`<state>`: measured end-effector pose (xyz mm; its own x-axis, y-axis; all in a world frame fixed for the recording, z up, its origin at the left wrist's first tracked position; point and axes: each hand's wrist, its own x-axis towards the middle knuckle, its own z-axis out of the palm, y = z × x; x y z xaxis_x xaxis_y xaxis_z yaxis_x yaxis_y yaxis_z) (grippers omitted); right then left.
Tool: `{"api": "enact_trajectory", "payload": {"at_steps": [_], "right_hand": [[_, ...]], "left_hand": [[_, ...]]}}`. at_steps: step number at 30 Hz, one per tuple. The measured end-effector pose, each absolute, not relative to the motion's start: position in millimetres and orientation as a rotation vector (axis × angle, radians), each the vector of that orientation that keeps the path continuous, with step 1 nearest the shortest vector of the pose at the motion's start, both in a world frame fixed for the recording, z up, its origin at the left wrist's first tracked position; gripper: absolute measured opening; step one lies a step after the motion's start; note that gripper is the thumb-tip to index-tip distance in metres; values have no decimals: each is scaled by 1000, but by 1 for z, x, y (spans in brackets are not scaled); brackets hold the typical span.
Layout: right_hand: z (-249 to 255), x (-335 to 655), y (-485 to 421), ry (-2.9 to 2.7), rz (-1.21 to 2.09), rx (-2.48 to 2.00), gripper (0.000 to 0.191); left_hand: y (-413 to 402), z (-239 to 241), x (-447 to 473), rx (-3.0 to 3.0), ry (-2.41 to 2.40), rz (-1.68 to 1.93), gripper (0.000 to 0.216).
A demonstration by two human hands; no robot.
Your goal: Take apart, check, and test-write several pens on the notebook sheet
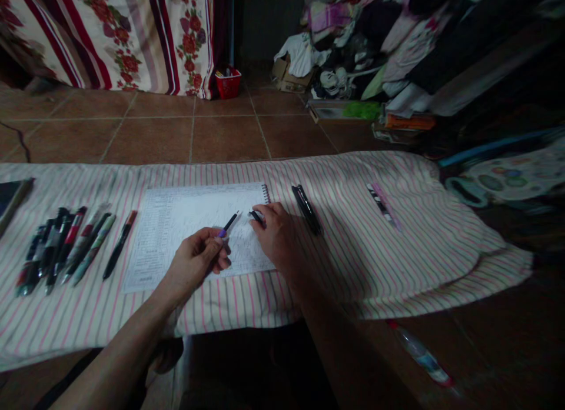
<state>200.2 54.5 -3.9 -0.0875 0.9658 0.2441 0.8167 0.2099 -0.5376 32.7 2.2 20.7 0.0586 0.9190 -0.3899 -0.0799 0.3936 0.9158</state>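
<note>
My left hand [198, 260] grips a dark pen [228, 225] with a purple band, its tip pointing up and right over a spiral notebook page [185, 222] covered in scribbles. My right hand [276, 236] rests on the page's right edge and pinches a small dark pen cap [256, 216] between its fingertips. Pen tip and cap are a short gap apart. The notebook lies on a pink-striped cloth [397, 245].
A row of several pens [66, 242] lies on the cloth at the left, beside a dark book [11, 198]. Two black pens [306, 209] lie just right of the notebook, and a striped pen [382, 205] farther right. A plastic bottle [421, 354] lies on the floor. Clutter piles at the back right.
</note>
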Motion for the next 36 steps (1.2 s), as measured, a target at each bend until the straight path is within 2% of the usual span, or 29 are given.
{"api": "enact_trajectory", "payload": {"at_steps": [10, 14, 18, 22, 29, 36], "right_hand": [[-2, 203, 51, -1989, 271, -1727, 29], [6, 207, 52, -1882, 338, -1708, 24], [13, 211, 54, -1619, 524, -1571, 16], [16, 211, 56, -1427, 853, -1397, 12], [20, 210, 58, -1154, 1174, -1326, 26], [23, 207, 59, -779, 1411, -1057, 19]], "left_hand": [[2, 23, 34, 886, 1284, 911, 33], [3, 22, 34, 878, 1276, 914, 34], [4, 21, 33, 876, 1275, 919, 36], [4, 24, 34, 884, 1292, 919, 39], [2, 23, 32, 896, 1260, 925, 41], [2, 24, 31, 959, 1232, 946, 35]]}}
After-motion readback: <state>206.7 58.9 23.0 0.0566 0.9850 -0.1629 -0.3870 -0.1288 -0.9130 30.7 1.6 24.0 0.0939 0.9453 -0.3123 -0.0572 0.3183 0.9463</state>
